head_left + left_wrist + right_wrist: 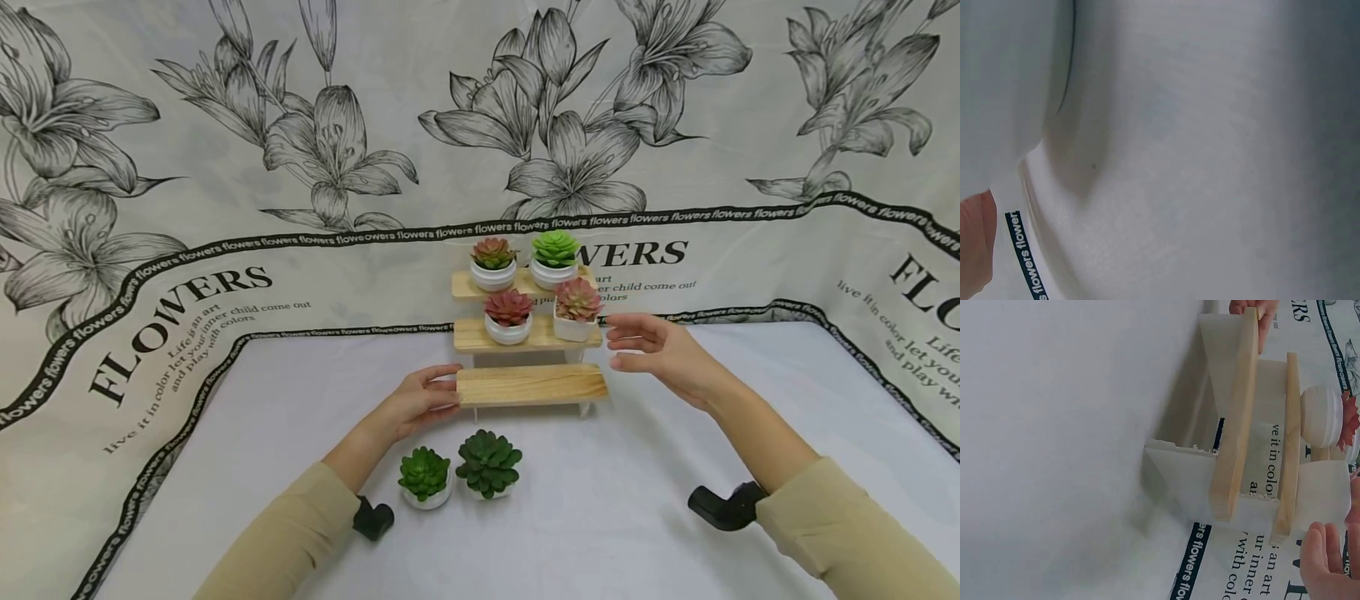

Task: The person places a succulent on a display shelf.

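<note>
A tiered wooden plant stand (532,386) with white side supports stands near the back of the table. My left hand (412,404) holds the left end of its lowest board, fingers on both faces. The right hand (648,354) is beside the stand's right end, fingers extended and a little apart from a pink succulent (577,302) in a white pot. Next to that plant on the middle board is a dark red succulent (508,310). The top board carries a reddish-green succulent (492,254) and a bright green one (555,250). Only fingers show in the left wrist view.
In front of the stand, a green succulent (424,475) and a darker green one (489,462) stand in white pots on the white tablecloth (600,533). Behind rises a flower-printed cloth (375,283). Black wrist devices (723,506) sit at both sleeves.
</note>
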`<action>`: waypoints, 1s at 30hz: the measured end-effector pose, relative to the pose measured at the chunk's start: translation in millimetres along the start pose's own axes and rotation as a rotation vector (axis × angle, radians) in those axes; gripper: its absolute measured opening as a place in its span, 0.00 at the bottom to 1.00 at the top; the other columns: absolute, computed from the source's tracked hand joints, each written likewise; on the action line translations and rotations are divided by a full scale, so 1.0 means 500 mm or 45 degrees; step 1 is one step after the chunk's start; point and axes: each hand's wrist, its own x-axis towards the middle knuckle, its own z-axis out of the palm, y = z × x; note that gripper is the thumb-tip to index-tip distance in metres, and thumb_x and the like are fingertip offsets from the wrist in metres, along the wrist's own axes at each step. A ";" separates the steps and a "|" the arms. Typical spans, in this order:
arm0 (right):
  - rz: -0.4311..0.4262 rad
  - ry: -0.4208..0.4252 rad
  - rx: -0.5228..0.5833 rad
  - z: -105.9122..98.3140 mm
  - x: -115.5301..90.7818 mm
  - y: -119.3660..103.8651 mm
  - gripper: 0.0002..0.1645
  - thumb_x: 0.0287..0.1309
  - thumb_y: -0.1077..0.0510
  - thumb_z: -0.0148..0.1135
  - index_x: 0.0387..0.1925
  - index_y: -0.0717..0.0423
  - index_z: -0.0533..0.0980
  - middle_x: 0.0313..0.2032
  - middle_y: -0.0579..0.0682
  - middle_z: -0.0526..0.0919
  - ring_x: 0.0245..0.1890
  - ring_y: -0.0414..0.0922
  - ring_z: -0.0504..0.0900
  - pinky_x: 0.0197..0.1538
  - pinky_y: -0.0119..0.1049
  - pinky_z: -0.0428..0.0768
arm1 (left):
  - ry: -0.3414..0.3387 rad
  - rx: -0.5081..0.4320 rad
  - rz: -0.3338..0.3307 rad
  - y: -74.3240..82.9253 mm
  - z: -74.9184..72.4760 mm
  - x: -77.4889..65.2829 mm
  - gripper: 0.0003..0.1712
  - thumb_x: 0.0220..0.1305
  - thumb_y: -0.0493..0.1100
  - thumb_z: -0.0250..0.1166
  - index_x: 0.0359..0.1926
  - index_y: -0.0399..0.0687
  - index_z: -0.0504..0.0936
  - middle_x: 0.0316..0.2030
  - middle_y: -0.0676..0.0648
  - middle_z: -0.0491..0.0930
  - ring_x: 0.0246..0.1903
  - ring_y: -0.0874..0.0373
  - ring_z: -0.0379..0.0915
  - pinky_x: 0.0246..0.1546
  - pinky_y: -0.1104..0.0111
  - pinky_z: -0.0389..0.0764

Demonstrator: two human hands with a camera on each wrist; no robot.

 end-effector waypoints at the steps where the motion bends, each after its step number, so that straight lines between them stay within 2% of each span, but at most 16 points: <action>1: -0.006 -0.001 0.013 0.003 -0.003 0.003 0.37 0.55 0.65 0.64 0.64 0.67 0.58 0.50 0.52 0.71 0.49 0.38 0.74 0.49 0.29 0.78 | -0.002 0.000 0.000 0.000 0.000 0.000 0.32 0.60 0.25 0.57 0.66 0.40 0.63 0.58 0.34 0.67 0.41 0.56 0.75 0.42 0.66 0.81; 7: -0.032 -0.050 0.054 0.027 -0.016 0.021 0.37 0.54 0.67 0.64 0.63 0.69 0.59 0.49 0.49 0.73 0.50 0.44 0.74 0.48 0.30 0.78 | 0.001 0.003 0.005 0.000 0.000 0.000 0.32 0.60 0.25 0.57 0.66 0.39 0.63 0.59 0.33 0.66 0.42 0.55 0.75 0.43 0.66 0.81; 14: -0.038 -0.109 0.080 0.054 -0.020 0.044 0.33 0.52 0.68 0.64 0.60 0.64 0.64 0.53 0.63 0.69 0.51 0.48 0.72 0.48 0.32 0.78 | 0.009 0.001 0.003 -0.001 0.000 0.002 0.32 0.60 0.25 0.57 0.66 0.40 0.64 0.58 0.33 0.67 0.42 0.55 0.75 0.44 0.65 0.81; 21: 0.006 -0.250 0.094 0.091 -0.025 0.064 0.40 0.50 0.67 0.66 0.63 0.70 0.59 0.55 0.67 0.66 0.53 0.53 0.71 0.52 0.33 0.76 | 0.018 0.004 -0.001 -0.002 0.000 0.002 0.32 0.60 0.25 0.58 0.65 0.40 0.64 0.58 0.34 0.68 0.41 0.55 0.75 0.44 0.65 0.81; 26: 0.013 -0.339 0.126 0.118 -0.024 0.078 0.42 0.48 0.67 0.67 0.62 0.72 0.58 0.54 0.64 0.68 0.54 0.55 0.71 0.57 0.39 0.74 | 0.016 -0.001 0.000 -0.002 0.001 0.002 0.32 0.60 0.25 0.57 0.65 0.40 0.64 0.57 0.34 0.68 0.40 0.56 0.75 0.43 0.66 0.81; 30: -0.005 -0.396 0.141 0.139 -0.020 0.090 0.43 0.47 0.66 0.69 0.62 0.74 0.58 0.56 0.69 0.66 0.56 0.62 0.67 0.60 0.47 0.71 | 0.014 -0.002 -0.001 -0.001 0.002 0.001 0.32 0.60 0.25 0.57 0.65 0.40 0.64 0.57 0.34 0.68 0.40 0.56 0.75 0.42 0.67 0.81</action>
